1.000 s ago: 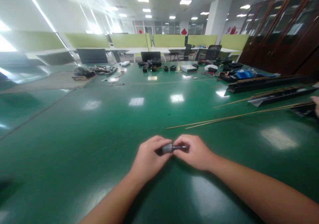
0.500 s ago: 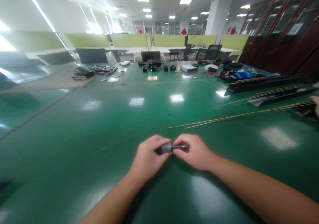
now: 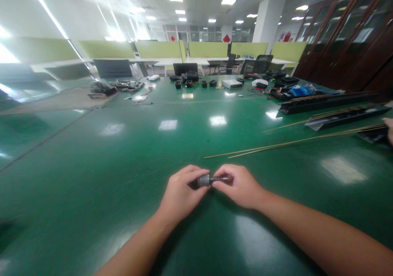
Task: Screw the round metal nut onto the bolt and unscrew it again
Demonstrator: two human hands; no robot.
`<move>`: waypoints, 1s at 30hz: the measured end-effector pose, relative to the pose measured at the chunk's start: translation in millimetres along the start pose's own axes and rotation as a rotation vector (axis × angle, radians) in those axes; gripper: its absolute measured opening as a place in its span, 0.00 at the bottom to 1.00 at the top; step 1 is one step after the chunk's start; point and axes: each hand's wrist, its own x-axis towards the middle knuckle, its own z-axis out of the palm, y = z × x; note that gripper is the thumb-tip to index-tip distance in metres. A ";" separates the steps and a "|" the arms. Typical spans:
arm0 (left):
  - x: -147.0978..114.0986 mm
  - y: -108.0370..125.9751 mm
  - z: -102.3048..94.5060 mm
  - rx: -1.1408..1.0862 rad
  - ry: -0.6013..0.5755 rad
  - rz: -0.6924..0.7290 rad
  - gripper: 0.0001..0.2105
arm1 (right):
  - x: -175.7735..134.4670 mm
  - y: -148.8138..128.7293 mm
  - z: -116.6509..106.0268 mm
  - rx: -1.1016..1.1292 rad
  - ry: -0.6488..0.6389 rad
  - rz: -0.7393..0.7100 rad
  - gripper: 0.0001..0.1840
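Just above the green tabletop, or resting on it, I hold a short grey cylinder with a thin dark shaft [image 3: 204,180] lying sideways between my hands. Thumb and fingers of my left hand [image 3: 182,192] close round the cylinder end, hiding its left side. On the other side, my right hand [image 3: 241,186] pinches the slim shaft, whose tip shows in the curl of the fingers. What exact part this is, I cannot make out.
Long thin brass-coloured rods [image 3: 270,147] lie beyond my right hand. Black channels [image 3: 346,117] sit further right, near another person's hand [image 3: 389,129] at the edge. Small black parts [image 3: 188,84], a white box [image 3: 232,83] and tangled cables line the far side of the green table [image 3: 129,153].
Both hands and the cylinder have shifted very slightly left and upward in view. The grip looks the same, and the rods lie where they were.
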 end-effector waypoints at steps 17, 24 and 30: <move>0.8 -0.8 -2.8 0.008 0.043 -0.001 0.10 | 1.1 -1.5 -1.4 0.005 0.036 0.035 0.05; 1.5 -3.9 -4.0 0.022 0.045 0.009 0.11 | 0.9 0.3 -1.5 -0.001 0.037 0.044 0.04; 2.4 -4.9 -3.9 0.020 0.053 0.005 0.11 | 0.1 -0.5 -3.0 -0.008 0.041 0.044 0.04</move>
